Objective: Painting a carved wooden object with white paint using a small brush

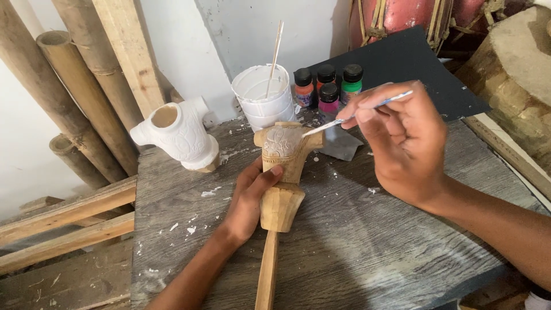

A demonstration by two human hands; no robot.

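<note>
Two hands work here — left hand (247, 201) wraps closed around the carved wooden piece (282, 172); right hand (404, 143) pinches a thin paintbrush (356, 115), whose tip touches the carving's top.

We see the carved wooden piece (281, 172) tan, its relief top half-coated white. Far left, a finished piece (178, 135) all white. White paint cup (264, 97). Bottles (328, 86): orange, red, magenta, green, black caps. Table (356, 229) grey, white-flecked.
</note>
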